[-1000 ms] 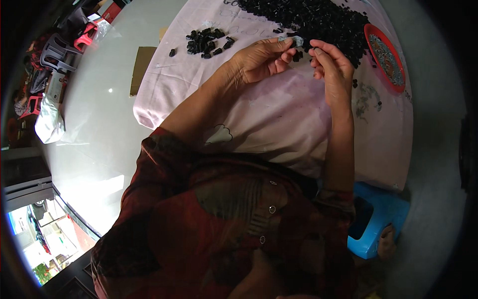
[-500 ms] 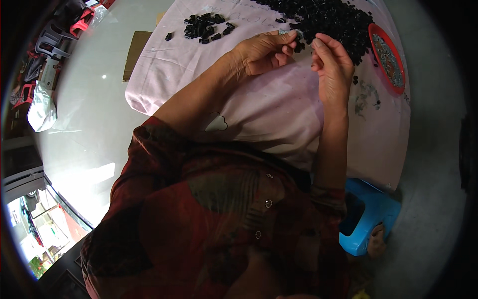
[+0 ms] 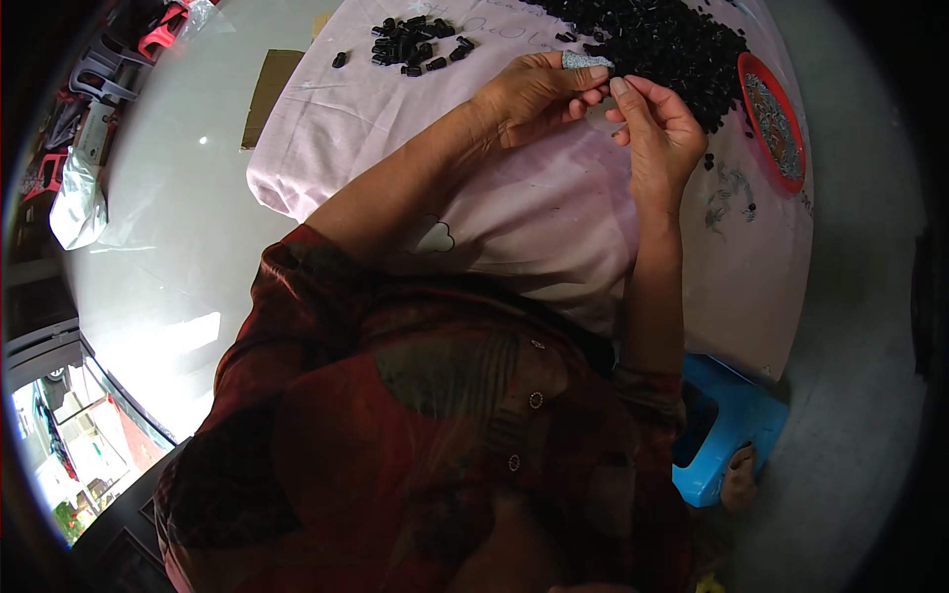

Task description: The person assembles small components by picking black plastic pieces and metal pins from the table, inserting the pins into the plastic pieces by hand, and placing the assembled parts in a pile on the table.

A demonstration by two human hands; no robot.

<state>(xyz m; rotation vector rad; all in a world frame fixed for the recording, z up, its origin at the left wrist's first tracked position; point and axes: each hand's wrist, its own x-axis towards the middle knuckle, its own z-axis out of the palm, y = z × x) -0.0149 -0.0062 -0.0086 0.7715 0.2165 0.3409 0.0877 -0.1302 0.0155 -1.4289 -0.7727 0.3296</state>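
My left hand [image 3: 544,96] is closed in a pinch, with a grey-white wrap [image 3: 585,61] around its index finger. What its fingertips hold is too small and covered to name. Right against it, my right hand [image 3: 657,121] pinches with thumb and index finger, and the fingertips of both hands meet. Just beyond them spreads a large heap of small black cylindrical plastic parts [image 3: 672,49]. A smaller cluster of the same black parts [image 3: 410,44] lies to the left, with one piece [image 3: 339,59] apart from it.
A red oval tray [image 3: 744,74] of small metal pieces stands at the right of the pink cloth-covered table [image 3: 534,208]. Under the table's right edge is a blue plastic stool [image 3: 736,425]. Cardboard [image 3: 269,99] shows past the left edge; grey chairs [image 3: 104,69] stand farther off.
My right hand has come left and slightly down, bringing its fingertips to those of my left hand. The left hand has shifted slightly right, and its finger wrap shows more.
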